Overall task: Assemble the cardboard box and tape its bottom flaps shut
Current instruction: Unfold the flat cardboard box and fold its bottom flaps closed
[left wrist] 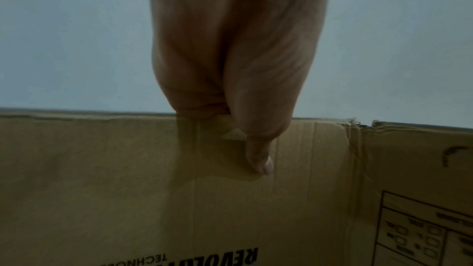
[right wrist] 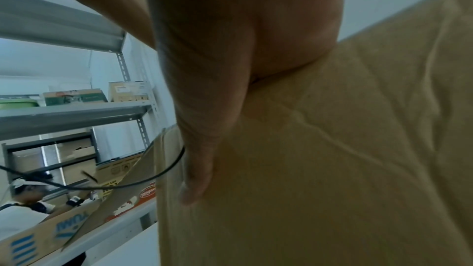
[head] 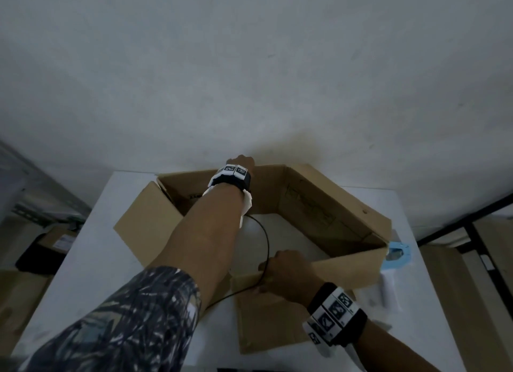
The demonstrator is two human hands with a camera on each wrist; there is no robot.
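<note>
A brown cardboard box (head: 330,205) stands open as a skewed tube on the white table (head: 116,194), its flaps spread and the tabletop showing through its middle. My left hand (head: 241,162) reaches across to the far wall and grips its top edge, thumb (left wrist: 258,155) pressed on the inner face of the box (left wrist: 128,179), fingers hidden behind. My right hand (head: 286,271) grips the top edge of the near wall, thumb (right wrist: 197,169) flat on the outer cardboard (right wrist: 332,169). A near flap (head: 269,324) lies flat on the table below that hand.
A light blue tape dispenser (head: 398,253) lies on the table just right of the box, with white items (head: 384,288) beside it. A black cable (head: 263,233) loops from my left wrist across the box. Metal shelving (right wrist: 69,112) with boxes stands to the left, another person (right wrist: 25,201) beyond.
</note>
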